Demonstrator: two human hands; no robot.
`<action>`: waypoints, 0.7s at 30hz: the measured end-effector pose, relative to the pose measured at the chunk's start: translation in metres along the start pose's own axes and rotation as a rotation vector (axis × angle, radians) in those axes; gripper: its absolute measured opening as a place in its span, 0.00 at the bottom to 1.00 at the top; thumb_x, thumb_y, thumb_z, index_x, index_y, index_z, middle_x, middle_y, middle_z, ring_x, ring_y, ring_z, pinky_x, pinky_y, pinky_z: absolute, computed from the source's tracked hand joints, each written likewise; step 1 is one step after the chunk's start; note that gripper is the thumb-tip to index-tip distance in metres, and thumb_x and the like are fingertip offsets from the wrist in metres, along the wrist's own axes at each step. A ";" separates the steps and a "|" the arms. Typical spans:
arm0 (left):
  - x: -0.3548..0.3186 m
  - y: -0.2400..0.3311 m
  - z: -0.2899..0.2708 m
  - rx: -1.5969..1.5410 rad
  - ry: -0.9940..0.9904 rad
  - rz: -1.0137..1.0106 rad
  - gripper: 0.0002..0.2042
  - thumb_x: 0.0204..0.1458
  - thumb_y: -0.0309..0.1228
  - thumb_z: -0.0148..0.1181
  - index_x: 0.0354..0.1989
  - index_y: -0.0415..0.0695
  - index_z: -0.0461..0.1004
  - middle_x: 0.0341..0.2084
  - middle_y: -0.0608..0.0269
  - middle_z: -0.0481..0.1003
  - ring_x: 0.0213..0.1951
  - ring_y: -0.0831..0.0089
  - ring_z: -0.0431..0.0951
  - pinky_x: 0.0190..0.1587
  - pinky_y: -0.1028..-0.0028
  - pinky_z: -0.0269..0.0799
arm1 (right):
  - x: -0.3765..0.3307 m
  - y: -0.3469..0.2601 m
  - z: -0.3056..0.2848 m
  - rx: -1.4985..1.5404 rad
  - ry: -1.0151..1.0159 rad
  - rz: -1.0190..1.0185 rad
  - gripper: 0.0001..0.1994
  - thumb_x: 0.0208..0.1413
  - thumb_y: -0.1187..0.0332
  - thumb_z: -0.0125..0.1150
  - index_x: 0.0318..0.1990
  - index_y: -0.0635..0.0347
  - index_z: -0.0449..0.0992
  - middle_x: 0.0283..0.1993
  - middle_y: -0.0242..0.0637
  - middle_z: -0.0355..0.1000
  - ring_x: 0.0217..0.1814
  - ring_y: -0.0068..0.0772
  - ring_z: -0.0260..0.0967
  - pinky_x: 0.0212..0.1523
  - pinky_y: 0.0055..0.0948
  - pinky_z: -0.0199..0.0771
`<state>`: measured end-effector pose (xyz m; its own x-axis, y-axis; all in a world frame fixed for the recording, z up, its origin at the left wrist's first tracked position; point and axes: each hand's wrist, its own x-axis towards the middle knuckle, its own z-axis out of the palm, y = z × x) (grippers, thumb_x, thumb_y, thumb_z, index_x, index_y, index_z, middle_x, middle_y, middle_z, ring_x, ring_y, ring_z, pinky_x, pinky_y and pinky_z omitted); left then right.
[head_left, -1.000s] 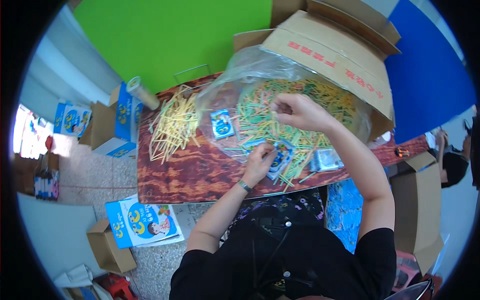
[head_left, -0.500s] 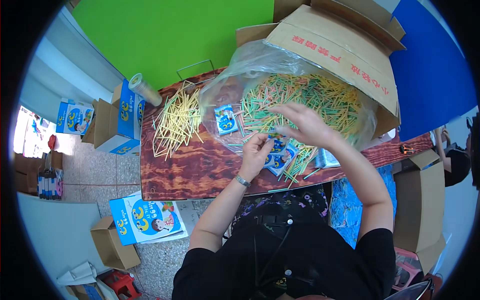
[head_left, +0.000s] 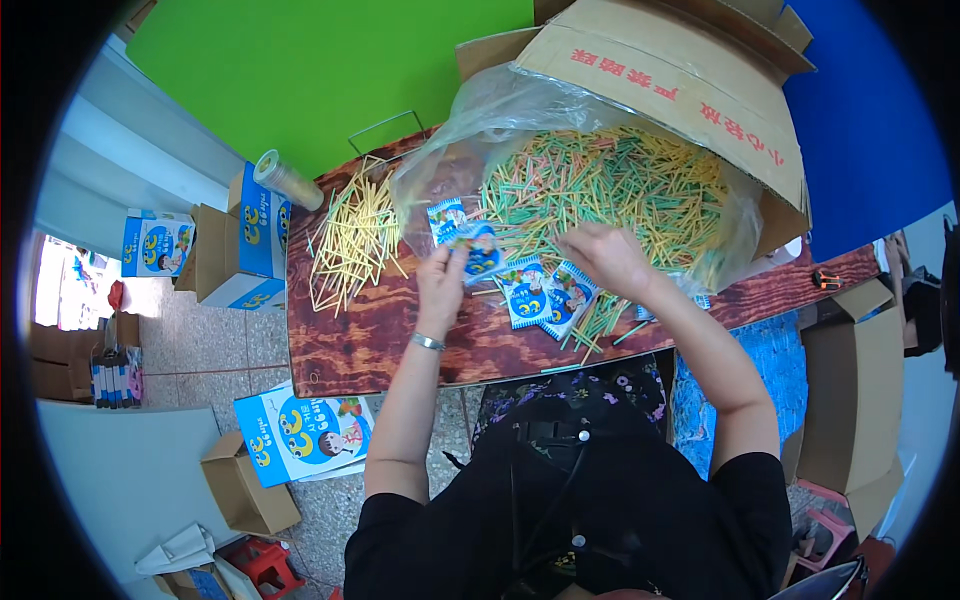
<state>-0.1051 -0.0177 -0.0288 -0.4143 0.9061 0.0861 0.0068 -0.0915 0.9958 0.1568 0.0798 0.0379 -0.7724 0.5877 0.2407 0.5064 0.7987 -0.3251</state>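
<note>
My left hand [head_left: 440,292] pinches the edge of a small blue-and-white packet [head_left: 482,254], held above the table and partly over another such packet [head_left: 446,216]. My right hand [head_left: 612,264] hovers at the near side of a big heap of thin coloured sticks [head_left: 600,185]. Its fingers are curled together, and whatever may be between them is hidden. Between the hands lie two overlapping packets, a left one [head_left: 525,292] and a right one [head_left: 572,296]. The heap spills from a clear plastic bag [head_left: 490,115] lining a tipped cardboard carton [head_left: 660,70].
A pile of pale yellow sticks [head_left: 352,245] lies left on the red-brown wooden table [head_left: 350,355], beside a clear tub [head_left: 288,180]. Blue printed boxes [head_left: 262,235] stand beyond the left edge. An open carton [head_left: 850,400] is at the right, near blue plastic wrapping [head_left: 700,400].
My left hand has moved left and away from me, carrying a packet off the others near the front. My right hand has drawn in its fingers and come slightly nearer.
</note>
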 end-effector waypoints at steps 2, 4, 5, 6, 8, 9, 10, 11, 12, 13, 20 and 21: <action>0.013 0.001 -0.022 0.074 0.032 -0.016 0.08 0.60 0.31 0.57 0.39 0.39 0.78 0.29 0.73 0.76 0.31 0.89 0.68 0.33 0.82 0.65 | -0.014 -0.006 0.011 -0.013 -0.077 0.049 0.11 0.53 0.60 0.62 0.37 0.56 0.75 0.36 0.43 0.73 0.38 0.46 0.74 0.34 0.44 0.77; 0.026 0.001 -0.030 0.145 0.054 -0.029 0.08 0.60 0.31 0.57 0.38 0.38 0.78 0.28 0.73 0.75 0.30 0.89 0.68 0.32 0.82 0.65 | -0.021 -0.014 0.019 -0.220 -0.160 0.213 0.16 0.47 0.57 0.68 0.36 0.59 0.75 0.38 0.43 0.74 0.43 0.44 0.74 0.36 0.41 0.78; 0.034 0.000 -0.031 0.189 0.061 -0.029 0.08 0.59 0.30 0.57 0.36 0.38 0.77 0.26 0.73 0.75 0.28 0.88 0.67 0.30 0.82 0.65 | -0.021 -0.015 0.020 -0.218 -0.192 0.261 0.19 0.43 0.57 0.70 0.36 0.61 0.75 0.39 0.42 0.74 0.46 0.44 0.73 0.39 0.41 0.78; 0.041 -0.002 -0.032 0.234 0.068 -0.029 0.08 0.58 0.30 0.58 0.34 0.37 0.77 0.24 0.74 0.74 0.26 0.88 0.66 0.29 0.81 0.64 | -0.024 -0.009 0.025 -0.218 -0.191 0.265 0.19 0.43 0.57 0.70 0.36 0.61 0.75 0.39 0.42 0.74 0.46 0.44 0.73 0.39 0.41 0.78; 0.058 -0.024 -0.042 0.311 0.105 -0.054 0.08 0.56 0.30 0.60 0.31 0.36 0.77 0.20 0.74 0.72 0.23 0.87 0.65 0.25 0.80 0.62 | -0.027 0.002 0.038 -0.179 -0.122 0.270 0.18 0.43 0.55 0.70 0.34 0.58 0.73 0.37 0.41 0.74 0.43 0.46 0.73 0.36 0.42 0.76; 0.064 -0.037 -0.046 0.333 0.134 0.010 0.09 0.55 0.30 0.61 0.31 0.36 0.77 0.19 0.73 0.71 0.22 0.87 0.64 0.24 0.79 0.61 | -0.026 0.004 0.041 -0.177 -0.120 0.265 0.18 0.43 0.55 0.70 0.34 0.58 0.73 0.37 0.41 0.74 0.43 0.46 0.73 0.36 0.42 0.76; 0.068 -0.049 -0.053 0.358 0.171 0.077 0.09 0.54 0.31 0.62 0.31 0.35 0.77 0.18 0.72 0.70 0.22 0.86 0.63 0.24 0.79 0.60 | -0.023 0.001 0.042 -0.156 -0.121 0.260 0.16 0.44 0.58 0.69 0.33 0.58 0.73 0.37 0.41 0.74 0.43 0.46 0.72 0.36 0.42 0.76; 0.072 -0.064 -0.078 0.413 0.186 0.042 0.11 0.54 0.33 0.63 0.33 0.35 0.77 0.18 0.66 0.73 0.22 0.83 0.69 0.25 0.77 0.64 | -0.015 -0.007 0.044 -0.129 -0.121 0.237 0.14 0.45 0.60 0.68 0.33 0.58 0.73 0.36 0.41 0.73 0.44 0.45 0.72 0.37 0.42 0.75; 0.073 -0.063 -0.070 0.406 0.174 0.039 0.11 0.54 0.33 0.63 0.33 0.35 0.77 0.18 0.66 0.73 0.22 0.83 0.69 0.25 0.77 0.64 | -0.018 -0.002 0.044 -0.135 -0.124 0.249 0.14 0.45 0.60 0.68 0.33 0.58 0.73 0.36 0.41 0.73 0.44 0.45 0.72 0.37 0.42 0.75; 0.070 -0.055 -0.056 0.505 0.211 0.087 0.12 0.54 0.33 0.63 0.35 0.35 0.76 0.18 0.63 0.75 0.22 0.78 0.72 0.26 0.75 0.67 | -0.024 0.002 0.042 -0.175 -0.069 0.189 0.12 0.45 0.63 0.66 0.33 0.57 0.73 0.36 0.41 0.74 0.44 0.45 0.72 0.37 0.42 0.75; 0.004 0.026 0.028 0.777 -0.024 0.486 0.21 0.50 0.32 0.65 0.52 0.36 0.70 0.47 0.47 0.73 0.50 0.53 0.72 0.50 0.61 0.68 | -0.026 0.002 -0.008 -0.252 0.053 0.060 0.06 0.49 0.67 0.62 0.33 0.56 0.74 0.35 0.40 0.74 0.41 0.45 0.72 0.37 0.41 0.74; -0.007 0.030 0.045 0.740 -0.103 0.567 0.19 0.51 0.32 0.64 0.50 0.36 0.72 0.43 0.49 0.75 0.46 0.58 0.74 0.47 0.63 0.69 | -0.022 -0.002 -0.014 -0.254 0.055 0.053 0.06 0.49 0.67 0.62 0.33 0.56 0.74 0.35 0.40 0.74 0.41 0.45 0.72 0.37 0.41 0.74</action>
<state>-0.0608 -0.0082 0.0015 -0.0897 0.8420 0.5319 0.7748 -0.2766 0.5685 0.1788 0.0672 0.0462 -0.7238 0.6303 0.2810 0.6311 0.7693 -0.0999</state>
